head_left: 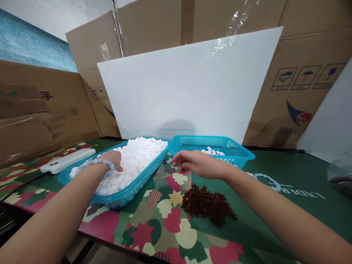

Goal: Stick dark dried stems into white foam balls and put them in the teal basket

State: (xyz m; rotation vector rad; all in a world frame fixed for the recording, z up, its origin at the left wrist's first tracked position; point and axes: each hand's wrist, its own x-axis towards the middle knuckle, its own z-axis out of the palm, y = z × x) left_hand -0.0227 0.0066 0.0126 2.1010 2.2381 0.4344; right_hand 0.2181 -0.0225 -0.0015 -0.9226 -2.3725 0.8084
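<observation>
My left hand (113, 160), with a beaded bracelet (100, 161) at the wrist, reaches into a blue basket (143, 182) full of small white balls (137, 157). It touches the balls, and its fingers are mostly hidden behind the back of the hand. My right hand (196, 164) hovers above the table in front of a second blue basket (242, 156), which holds a few white balls (211, 150). The right fingers are loosely bent and apart, with nothing visible in them. Nearer to me, below that hand, lies a pile of dark red-brown dried bits (207, 204).
A white oblong device (67, 161) with a cable lies left of the full basket. A light-blue beaded ring (268, 179) rests right of my right forearm. Cardboard (154, 25) and a white board (181, 91) stand behind. A plastic bag (341, 172) sits far right.
</observation>
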